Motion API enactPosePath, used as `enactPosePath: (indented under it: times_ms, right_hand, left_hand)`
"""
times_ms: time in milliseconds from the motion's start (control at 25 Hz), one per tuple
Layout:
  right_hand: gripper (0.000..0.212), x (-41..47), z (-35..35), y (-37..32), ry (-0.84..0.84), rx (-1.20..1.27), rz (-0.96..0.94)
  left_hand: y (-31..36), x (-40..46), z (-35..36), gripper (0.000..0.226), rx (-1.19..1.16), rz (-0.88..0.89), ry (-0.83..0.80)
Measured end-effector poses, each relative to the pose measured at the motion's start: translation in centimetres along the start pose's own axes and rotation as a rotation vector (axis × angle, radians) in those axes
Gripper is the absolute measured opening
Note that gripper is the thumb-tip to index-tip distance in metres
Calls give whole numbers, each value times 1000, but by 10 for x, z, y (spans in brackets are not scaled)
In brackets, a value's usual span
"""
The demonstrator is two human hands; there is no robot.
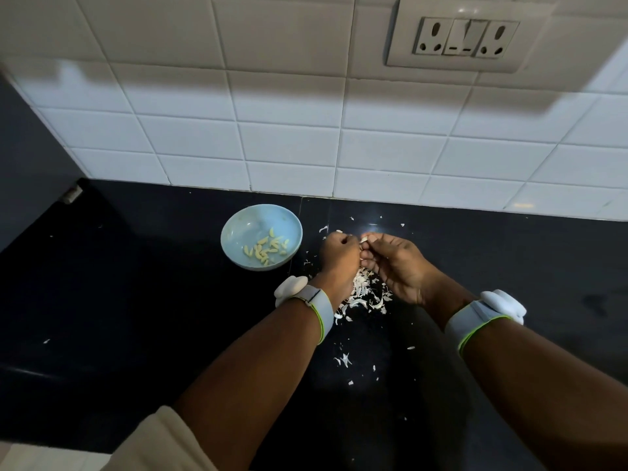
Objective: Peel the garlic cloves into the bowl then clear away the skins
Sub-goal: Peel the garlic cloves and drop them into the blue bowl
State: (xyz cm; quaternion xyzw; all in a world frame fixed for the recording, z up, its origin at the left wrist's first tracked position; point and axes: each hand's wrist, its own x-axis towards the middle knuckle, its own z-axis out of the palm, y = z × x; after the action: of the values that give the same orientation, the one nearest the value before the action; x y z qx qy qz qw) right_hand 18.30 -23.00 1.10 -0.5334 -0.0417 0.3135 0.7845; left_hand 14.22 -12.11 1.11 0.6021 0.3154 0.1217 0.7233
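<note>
Garlic clove (364,239) pinched between hands, right of bowl (234,229).

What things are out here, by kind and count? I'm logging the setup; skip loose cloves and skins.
Bowl: 1
Hands, left and right: 2
Wristbands, left and right: 2
Socket plate: 1
Total: 6

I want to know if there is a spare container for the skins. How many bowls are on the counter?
1. The only bowl, light blue with peeled cloves inside, sits on the black counter left of the hands, near the tiled wall. None other shows.
</note>
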Motion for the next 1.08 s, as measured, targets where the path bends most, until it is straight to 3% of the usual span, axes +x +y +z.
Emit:
enactPosePath:
  times_ms: [200,400,560,800,1080]
  right_hand:
    - [10,2,7,-10,92,-77,4]
    - [9,0,3,-10,169,-172,-67]
    - [15,3,-1,-9,186,-242,-87]
    - [11,8,-4,-10,201,-432,-138]
    - [8,2,3,-14,218,-319,-187]
  left_hand:
    - [9,-8,-4,25,-54,-39,-59]
    - [-1,-5,-2,23,0,81,-106]
    - [-1,-7,-2,15,-68,63,-172]
    - [-12,1,-7,21,-107,2,-158]
    - [-10,9,-8,21,-145,-40,-209]
